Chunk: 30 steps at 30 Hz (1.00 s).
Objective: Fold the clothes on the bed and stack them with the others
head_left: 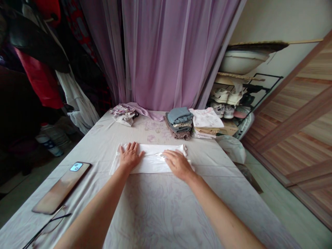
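Note:
A white folded garment [150,164] lies flat on the cloth-covered table [166,207], longer from side to side than front to back. On its left part rests my left hand [130,155], palm down with the fingers spread. My right hand [178,164] lies over the right part, fingers stretched toward the middle, where the fabric is slightly bunched. Its fingertips touch a ruffled fold. Neither hand grips anything. Some of the garment's right end is hidden under my right hand.
Beyond the garment stand a stack of dark folded clothes [178,122] and a stack of light ones [206,121]. A crumpled floral cloth [123,114] sits at the back left. A phone [62,188] and eyeglasses [49,223] lie on the left. A purple curtain [160,55] hangs behind.

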Tool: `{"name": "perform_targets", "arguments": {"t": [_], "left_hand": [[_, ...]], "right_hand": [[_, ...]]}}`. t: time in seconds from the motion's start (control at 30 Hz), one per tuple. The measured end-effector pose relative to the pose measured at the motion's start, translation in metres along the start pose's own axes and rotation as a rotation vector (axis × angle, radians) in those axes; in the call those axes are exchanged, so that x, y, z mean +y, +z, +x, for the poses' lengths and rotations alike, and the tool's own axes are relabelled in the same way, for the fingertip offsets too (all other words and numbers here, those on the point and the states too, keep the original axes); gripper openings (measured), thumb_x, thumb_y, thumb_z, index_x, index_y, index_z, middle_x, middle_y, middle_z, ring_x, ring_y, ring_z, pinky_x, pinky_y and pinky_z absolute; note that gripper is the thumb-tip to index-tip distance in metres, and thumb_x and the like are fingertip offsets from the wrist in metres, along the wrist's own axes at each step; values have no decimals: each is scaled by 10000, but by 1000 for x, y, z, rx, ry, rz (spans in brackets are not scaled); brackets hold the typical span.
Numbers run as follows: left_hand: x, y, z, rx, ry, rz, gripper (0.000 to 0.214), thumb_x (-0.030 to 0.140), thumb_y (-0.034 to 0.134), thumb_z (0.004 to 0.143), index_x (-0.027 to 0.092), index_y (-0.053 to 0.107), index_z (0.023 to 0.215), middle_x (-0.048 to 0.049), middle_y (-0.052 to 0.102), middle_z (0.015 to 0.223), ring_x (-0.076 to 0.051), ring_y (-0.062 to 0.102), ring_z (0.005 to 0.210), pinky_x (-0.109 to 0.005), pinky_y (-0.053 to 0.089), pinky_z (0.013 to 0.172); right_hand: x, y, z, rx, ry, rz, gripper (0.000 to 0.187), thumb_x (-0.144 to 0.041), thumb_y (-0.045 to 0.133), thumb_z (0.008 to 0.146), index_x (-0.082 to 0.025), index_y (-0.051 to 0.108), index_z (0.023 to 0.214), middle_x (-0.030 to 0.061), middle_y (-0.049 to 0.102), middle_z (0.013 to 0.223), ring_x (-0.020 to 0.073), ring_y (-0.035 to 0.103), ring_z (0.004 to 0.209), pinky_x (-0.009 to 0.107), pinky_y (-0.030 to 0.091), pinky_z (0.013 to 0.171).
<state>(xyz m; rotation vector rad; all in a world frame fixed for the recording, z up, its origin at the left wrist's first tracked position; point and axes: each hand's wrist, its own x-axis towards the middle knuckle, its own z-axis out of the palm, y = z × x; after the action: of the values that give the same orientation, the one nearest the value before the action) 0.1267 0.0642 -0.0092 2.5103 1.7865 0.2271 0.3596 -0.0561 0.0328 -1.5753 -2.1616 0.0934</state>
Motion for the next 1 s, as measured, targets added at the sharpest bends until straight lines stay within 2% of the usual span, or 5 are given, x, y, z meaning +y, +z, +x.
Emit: {"name": "perform_targets", "arguments": {"t": [0.1, 0.33, 0.67, 0.8, 1.0], "left_hand": [[-1, 0, 0, -4, -1, 3, 621, 564, 282, 963, 216, 407, 1462, -105, 373, 1559, -341, 280, 1439, -680, 128, 1131], [0, 1, 1, -10, 0, 5, 630, 558, 270, 960, 220, 388, 1479, -117, 368, 1559, -351, 268, 1439, -674, 123, 1133], [3, -4, -1, 5, -6, 12, 615, 542, 319, 954, 198, 429, 1452, -117, 400, 1541, -336, 303, 1434, -654, 173, 1139], [3, -4, -4, 107, 31, 33, 558, 440, 368, 956, 171, 453, 1438, -134, 399, 1539, -320, 348, 1416, -587, 206, 1158], [4, -18, -18, 268, 208, -18, 408, 280, 404, 947, 227, 586, 1308, -90, 518, 1454, -273, 413, 1374, -523, 181, 1188]], "right_hand": [[-27, 23, -22, -97, -177, -20, 401, -319, 486, 955, -210, 587, 1327, 93, 566, 1404, 209, 481, 1320, 406, 357, 1126], [2, 35, -52, -62, 38, -164, 380, -290, 465, 961, -224, 599, 1310, 92, 523, 1446, 234, 413, 1374, 482, 303, 1151], [65, 25, -97, 667, 385, -203, 207, -293, 504, 876, -199, 689, 872, 112, 693, 1091, 241, 616, 1043, 397, 469, 941], [88, 25, -114, 603, 487, -188, 233, -316, 503, 836, -219, 688, 734, 88, 719, 1002, 236, 638, 950, 388, 486, 888], [114, 26, -120, 439, 558, -195, 220, -348, 550, 812, -264, 753, 811, 80, 706, 1106, 296, 592, 1087, 455, 465, 936]]}}
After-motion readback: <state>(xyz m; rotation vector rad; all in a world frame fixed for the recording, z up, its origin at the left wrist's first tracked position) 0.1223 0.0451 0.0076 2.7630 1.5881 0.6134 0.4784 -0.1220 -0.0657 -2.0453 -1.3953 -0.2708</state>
